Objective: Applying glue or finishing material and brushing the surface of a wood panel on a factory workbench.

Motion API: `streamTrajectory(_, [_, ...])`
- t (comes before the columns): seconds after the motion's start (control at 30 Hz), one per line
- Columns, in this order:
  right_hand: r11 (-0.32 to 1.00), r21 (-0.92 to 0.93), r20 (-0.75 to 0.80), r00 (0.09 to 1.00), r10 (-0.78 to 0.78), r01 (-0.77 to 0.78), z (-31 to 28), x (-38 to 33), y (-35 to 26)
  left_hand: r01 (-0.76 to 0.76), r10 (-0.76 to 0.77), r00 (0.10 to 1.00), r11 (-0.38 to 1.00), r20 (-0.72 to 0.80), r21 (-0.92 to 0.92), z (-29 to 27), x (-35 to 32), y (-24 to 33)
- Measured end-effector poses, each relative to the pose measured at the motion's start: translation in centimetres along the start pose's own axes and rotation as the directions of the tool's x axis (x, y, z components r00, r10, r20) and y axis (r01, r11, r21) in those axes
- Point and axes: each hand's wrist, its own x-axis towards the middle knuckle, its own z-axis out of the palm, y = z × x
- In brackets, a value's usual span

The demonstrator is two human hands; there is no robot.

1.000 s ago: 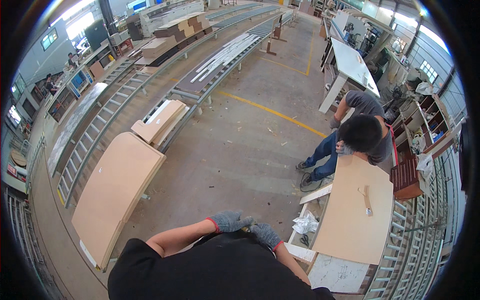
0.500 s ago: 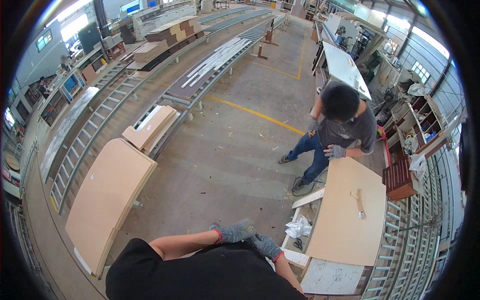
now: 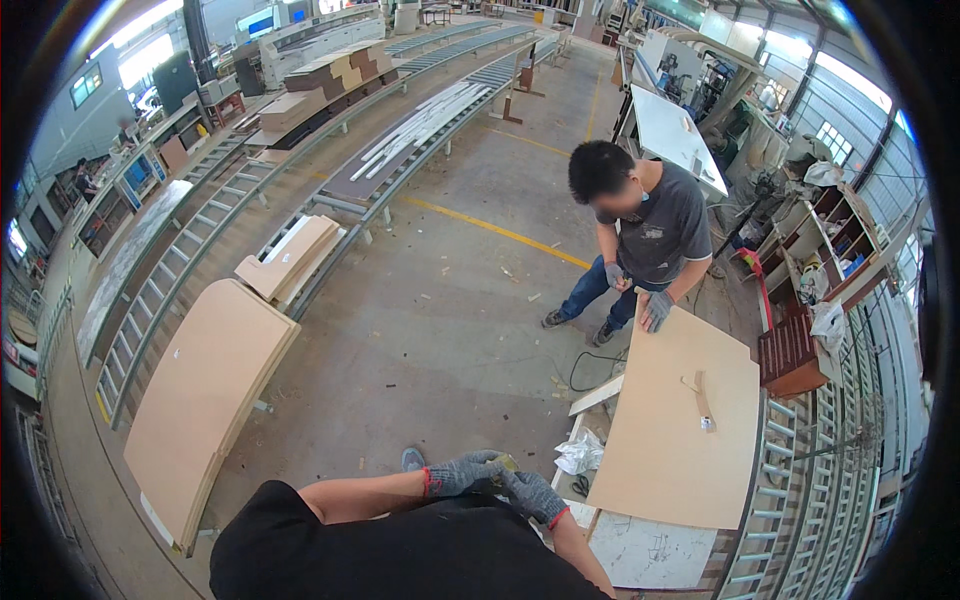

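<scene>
1. A second ago the co-worker in a dark grey shirt (image 3: pixel 665 225) bent low over the flat tan wooden board (image 3: pixel 675 420); now they stand straighter, one glove at its corner.
2. Nearest me, the grey-knit-gloved left hand (image 3: pixel 465 473) and right hand (image 3: pixel 534 496) meet around a small yellowish piece (image 3: pixel 507 462); I can't tell which grips it.
3. The open white frame (image 3: pixel 598 395) contains a crumpled clear plastic bag (image 3: pixel 579 453) and black scissors (image 3: pixel 581 486).

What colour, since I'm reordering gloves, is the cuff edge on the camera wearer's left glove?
The cuff edge is red, best seen in the head view.
</scene>
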Motion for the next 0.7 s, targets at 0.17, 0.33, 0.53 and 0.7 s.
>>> streamTrajectory(0.17, [0.881,0.158,-0.075,0.895,-0.439,0.446,0.2,-1.4,5.1,0.043,-0.046,0.997,0.998,0.06,0.052,1.5,1.7,-0.4])
streamTrajectory(0.33, [0.79,0.609,0.139,0.971,-0.192,0.069,-2.4,-3.8,4.1,0.002,-0.002,0.995,1.0,0.097,-0.002,3.0,2.8,-1.9])
streamTrajectory(0.53, [0.764,0.638,0.27,0.957,-0.105,-0.096,-2.9,-4.4,5.5,-0.048,0.047,0.998,0.999,-0.042,-0.023,3.8,3.3,-5.3])
streamTrajectory(0.7, [0.81,0.171,-0.16,0.827,-0.54,0.562,-0.1,-2.6,10.0,0.141,-0.088,0.957,0.974,-0.275,0.178,6.2,2.5,-4.3])
